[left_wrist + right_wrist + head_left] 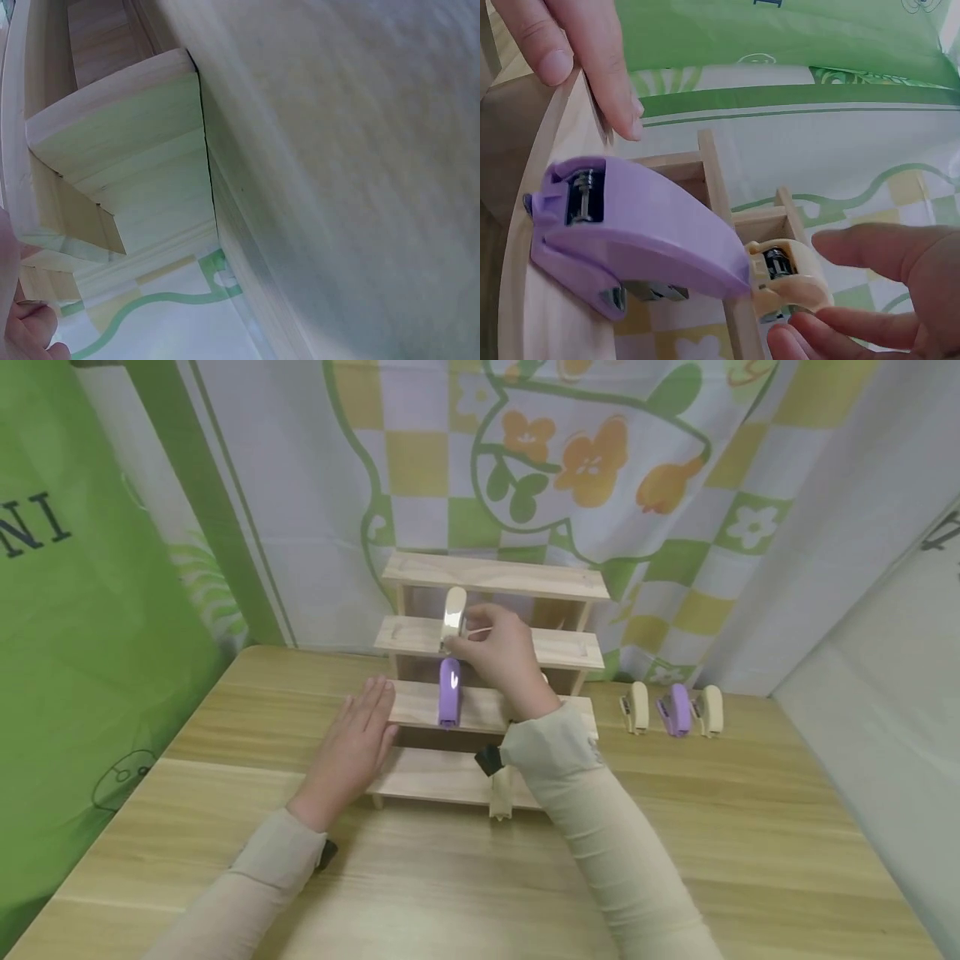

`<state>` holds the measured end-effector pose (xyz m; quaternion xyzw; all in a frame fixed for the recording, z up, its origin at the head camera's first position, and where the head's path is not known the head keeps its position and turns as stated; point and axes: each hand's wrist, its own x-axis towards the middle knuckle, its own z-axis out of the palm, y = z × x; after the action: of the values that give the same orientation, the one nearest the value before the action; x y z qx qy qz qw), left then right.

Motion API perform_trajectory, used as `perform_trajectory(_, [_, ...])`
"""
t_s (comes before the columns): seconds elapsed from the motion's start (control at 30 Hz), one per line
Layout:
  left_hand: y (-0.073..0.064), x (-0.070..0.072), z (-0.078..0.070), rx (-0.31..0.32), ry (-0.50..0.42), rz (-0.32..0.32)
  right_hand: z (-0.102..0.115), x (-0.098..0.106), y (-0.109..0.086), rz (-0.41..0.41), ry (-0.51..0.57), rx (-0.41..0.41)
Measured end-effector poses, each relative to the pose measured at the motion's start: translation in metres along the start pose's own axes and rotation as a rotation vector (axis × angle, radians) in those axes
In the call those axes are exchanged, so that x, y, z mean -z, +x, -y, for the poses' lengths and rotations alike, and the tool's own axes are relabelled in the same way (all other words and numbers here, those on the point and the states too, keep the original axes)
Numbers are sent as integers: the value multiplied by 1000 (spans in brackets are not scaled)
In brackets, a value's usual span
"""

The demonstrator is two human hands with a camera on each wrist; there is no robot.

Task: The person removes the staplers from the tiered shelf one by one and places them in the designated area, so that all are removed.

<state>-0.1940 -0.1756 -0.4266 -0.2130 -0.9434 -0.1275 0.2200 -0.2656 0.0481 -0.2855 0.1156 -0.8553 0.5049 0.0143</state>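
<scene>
At the far left, a green cloth (90, 577) is hanging beside the table (225, 718), its dark letters showing. Next, the left hand (350, 747) is resting against the left end of the second step (408, 700) of a wooden rack (495, 572), counting from the bottom. Its fingers are lying straight and close together, gripping nothing, and the wrist view is showing the rack's end at close range.

Along the rack, the purple stapler (449, 693) is standing on the second step, left of the middle, its end facing the person. Just behind and above it, the cream stapler (454, 614) is standing upright at the third step (555, 647). The right hand (501, 647) is holding it from the right, narrowly, between thumb and fingers; whether its base is touching the wood, I cannot tell. Further right and lower, another stapler (500, 793), also cream, is sitting on the bottom step (435, 777), partly hidden by the right sleeve (558, 747).

To the right of the rack, three staplers are standing on the table in a row: a cream one (638, 707), a purple one (678, 710) and a second cream one (712, 711). Behind everything, a patterned curtain (420, 468) is hanging.
</scene>
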Motion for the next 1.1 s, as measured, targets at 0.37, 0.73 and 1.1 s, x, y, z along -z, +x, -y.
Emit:
perform_trajectory(0.37, [0, 2, -1, -11, -2, -22, 5, -13, 5, -64, -45, -34])
perform_trajectory(0.73, [0, 1, -1, -8, 3, -17, 6, -18, 6, -81, -31, -62])
perform_trajectory(1.1, [0, 0, -1, -9, -2, -18, -1, -17, 7, -96, 16, -41])
